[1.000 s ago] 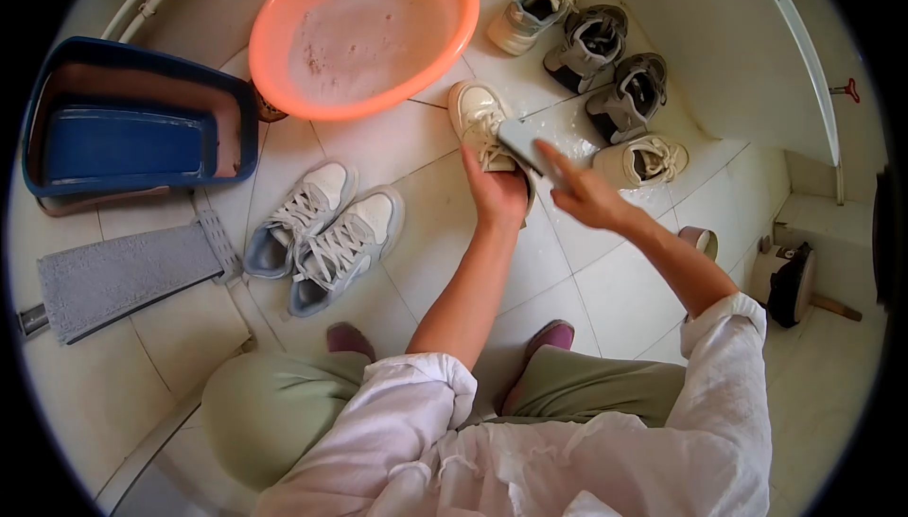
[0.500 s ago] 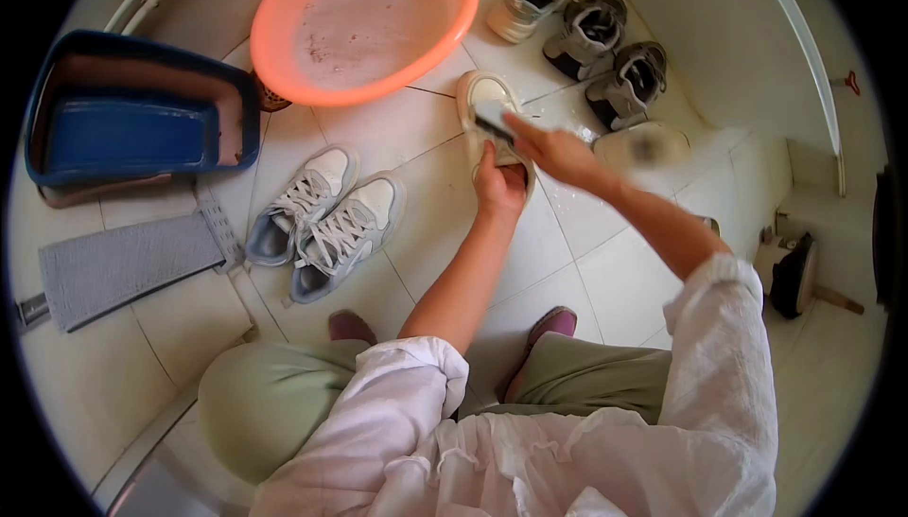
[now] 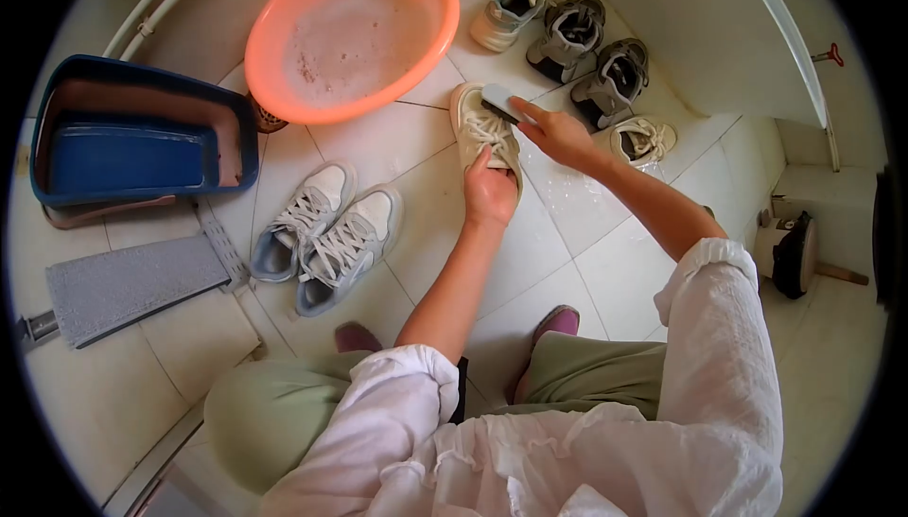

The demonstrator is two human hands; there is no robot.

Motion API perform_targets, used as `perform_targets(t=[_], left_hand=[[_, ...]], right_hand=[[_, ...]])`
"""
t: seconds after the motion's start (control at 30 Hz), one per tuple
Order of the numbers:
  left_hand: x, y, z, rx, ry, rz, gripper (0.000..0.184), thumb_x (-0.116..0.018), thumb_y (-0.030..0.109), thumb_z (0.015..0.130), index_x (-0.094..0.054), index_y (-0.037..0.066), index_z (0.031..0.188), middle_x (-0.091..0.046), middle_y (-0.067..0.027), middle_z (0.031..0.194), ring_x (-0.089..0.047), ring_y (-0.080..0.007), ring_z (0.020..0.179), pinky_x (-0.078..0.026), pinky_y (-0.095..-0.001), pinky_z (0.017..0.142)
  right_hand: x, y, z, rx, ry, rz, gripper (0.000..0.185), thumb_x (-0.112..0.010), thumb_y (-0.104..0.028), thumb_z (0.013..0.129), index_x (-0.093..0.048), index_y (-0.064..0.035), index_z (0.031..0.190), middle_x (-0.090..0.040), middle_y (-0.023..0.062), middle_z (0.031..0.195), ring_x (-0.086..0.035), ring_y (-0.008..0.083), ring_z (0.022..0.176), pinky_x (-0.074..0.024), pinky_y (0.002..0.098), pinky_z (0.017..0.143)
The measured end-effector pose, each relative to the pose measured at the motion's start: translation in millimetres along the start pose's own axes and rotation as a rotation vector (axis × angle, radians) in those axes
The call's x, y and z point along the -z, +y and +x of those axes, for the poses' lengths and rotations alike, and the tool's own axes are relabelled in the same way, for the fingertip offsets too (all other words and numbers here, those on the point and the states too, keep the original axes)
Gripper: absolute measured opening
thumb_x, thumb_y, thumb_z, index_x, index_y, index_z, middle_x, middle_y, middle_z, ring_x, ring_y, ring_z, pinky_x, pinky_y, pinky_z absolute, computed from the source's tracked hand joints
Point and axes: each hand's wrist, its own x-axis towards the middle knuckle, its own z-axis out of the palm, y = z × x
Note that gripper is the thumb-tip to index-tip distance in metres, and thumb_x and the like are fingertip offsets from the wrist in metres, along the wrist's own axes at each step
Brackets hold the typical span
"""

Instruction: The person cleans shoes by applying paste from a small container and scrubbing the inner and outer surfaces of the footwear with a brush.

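Observation:
My left hand (image 3: 491,193) grips a cream lace-up shoe (image 3: 470,129) by its heel end, with the toe pointing away from me. A light grey brush (image 3: 508,103) with dark bristles is in my right hand (image 3: 560,136), and the bristles meet the upper near the laces. The matching cream shoe (image 3: 643,140) rests on the tiles just right of my right hand. Beyond my hands, to the left, stands an orange basin (image 3: 445,20) of cloudy, sudsy water.
Grey-white sneakers (image 3: 326,233) sit left of my left forearm. A blue bucket (image 3: 241,143) and a grey flat mop (image 3: 142,285) lie at the far left. Several other shoes (image 3: 570,36) line the back right beside a white panel (image 3: 700,35). The floor tiles (image 3: 577,205) are wet.
The brush has moved from the laces across the shoe and now lies nearer its toe. The held shoe has shifted slightly, and the whole view has moved a little.

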Motion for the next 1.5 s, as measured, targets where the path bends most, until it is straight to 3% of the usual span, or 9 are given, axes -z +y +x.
perform_targets(t=[0.2,0.33,0.43,0.63,0.97,1.13,1.23,1.3,1.5], left_hand=[[4.0,7.0,-16.0,0.183,0.015,0.184,0.058,-0.046,0.035,0.097,-0.028,0.007,0.144,-0.029,-0.0047,0.149,-0.026,-0.0206,0.136,-0.018,-0.0356,0.113],[-27.7,20.2,-36.8,0.225,0.073,0.257,0.067,-0.044,0.045,0.096,-0.023,0.007,0.146,-0.023,-0.0048,0.151,-0.021,-0.0201,0.138,-0.016,-0.0346,0.113],[-32.5,21.4,-38.1,0.228,0.096,0.289,0.073,-0.042,0.056,0.094,-0.024,0.008,0.146,-0.029,-0.0059,0.149,-0.028,-0.0194,0.135,-0.021,-0.0335,0.111],[-24.0,8.7,-39.0,0.16,0.188,0.676,0.057,-0.058,0.051,0.088,-0.053,0.008,0.123,-0.059,-0.0092,0.116,-0.054,-0.0208,0.108,-0.043,-0.0313,0.088],[-24.5,68.6,-45.8,-0.138,0.106,1.668,0.031,-0.059,0.029,0.086,-0.065,-0.001,0.081,-0.063,-0.008,0.069,-0.057,-0.0143,0.057,-0.047,-0.0294,0.055],[-12.2,100.7,-30.0,-0.373,0.341,1.572,0.039,-0.06,0.035,0.088,-0.066,0.001,0.106,-0.067,-0.0086,0.083,-0.06,-0.0115,0.065,-0.048,-0.0286,0.056],[-5.5,97.3,-33.8,-0.129,0.371,1.124,0.056,-0.054,0.044,0.092,-0.052,0.002,0.128,-0.063,-0.0139,0.117,-0.061,-0.0234,0.105,-0.048,-0.0332,0.091],[-5.4,91.0,-44.4,0.165,-0.188,0.382,0.064,-0.048,0.049,0.094,-0.04,0.003,0.137,-0.054,-0.01,0.13,-0.055,-0.0221,0.116,-0.043,-0.0329,0.099],[-40.8,70.7,-51.6,0.193,-0.292,0.121,0.057,-0.044,0.047,0.097,-0.043,0.004,0.135,-0.057,-0.0118,0.126,-0.057,-0.023,0.112,-0.046,-0.0354,0.098]], right_hand=[[7.7,27.9,-36.3,-0.167,-0.06,-0.315,0.065,-0.056,-0.022,0.09,-0.024,-0.0134,0.146,-0.065,0.0184,0.097,-0.064,0.0369,0.083,-0.0487,0.0477,0.07],[-4.6,25.6,-52.6,0.292,0.304,-0.305,0.041,-0.054,-0.001,0.081,-0.052,-0.0005,0.122,-0.059,0.0221,0.112,-0.062,0.0379,0.09,-0.0495,0.0486,0.073],[-12.9,-36.0,-77.8,0.266,0.068,0.248,0.044,-0.041,0.016,0.071,-0.059,0.0032,0.109,-0.06,0.0203,0.108,-0.06,0.0342,0.094,-0.0489,0.0378,0.085],[-68.6,-53.2,-50.7,0.03,-0.156,0.4,0.038,-0.051,-0.001,0.08,-0.054,0.0016,0.118,-0.055,0.0261,0.117,-0.054,0.0398,0.109,-0.0436,0.0412,0.093],[-98.4,-64.9,-0.7,-0.15,-0.402,0.153,0.035,-0.054,-0.01,0.082,-0.056,-0.0012,0.116,-0.056,0.026,0.115,-0.054,0.0391,0.109,-0.044,0.0425,0.091],[-104.0,-46.2,-17.3,-0.002,0.077,0.145,0.032,-0.061,-0.011,0.081,-0.061,0.0004,0.111,-0.062,0.0207,0.111,-0.06,0.0312,0.101,-0.0472,0.0386,0.087],[-42.2,-87.1,-34.9,0.15,-0.087,0.535,0.032,-0.059,-0.009,0.084,-0.059,0.0009,0.114,-0.063,0.0177,0.112,-0.06,0.0275,0.102,-0.0472,0.0353,0.087],[-26.5,-107.5,-33.1,0.168,-0.096,0.548,0.033,-0.058,-0.008,0.085,-0.058,0.0008,0.116,-0.063,0.016,0.111,-0.059,0.0261,0.103,-0.0471,0.0346,0.087],[-9.2,-97.8,10.8,-0.028,-0.234,0.682,0.04,-0.06,-0.018,0.086,-0.055,-0.0016,0.123,-0.059,0.0181,0.117,-0.057,0.0271,0.104,-0.0459,0.0338,0.089]])
